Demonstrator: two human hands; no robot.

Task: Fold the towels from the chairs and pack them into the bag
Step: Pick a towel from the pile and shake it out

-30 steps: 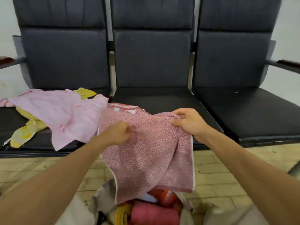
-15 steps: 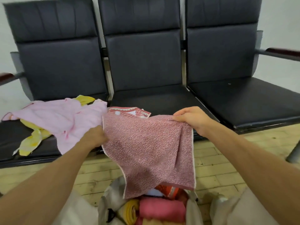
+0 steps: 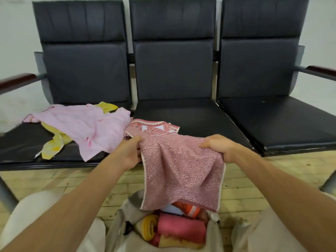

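Right now both hands hold one towel up in front of the middle chair. The left hand grips the red speckled towel at its upper left corner, fingers curled round the edge. The right hand clenches the upper right corner, knuckles up.

Between them the cloth sags and hangs toward 6 o'clock, its lower hem just over the open bag — a pale fabric one on the floor between the person's knees. Inside lie a pink roll, a yellow roll at its 9 o'clock and an orange-red piece at its 12 o'clock, partly hidden by the hanging towel.

A red-and-white patterned edge lies on the middle seat's front, just behind the left hand; whether it belongs to the held towel I cannot tell. At 10 o'clock from the hands, on the left chair, a light pink towel lies crumpled over a yellow towel — both unfolded.
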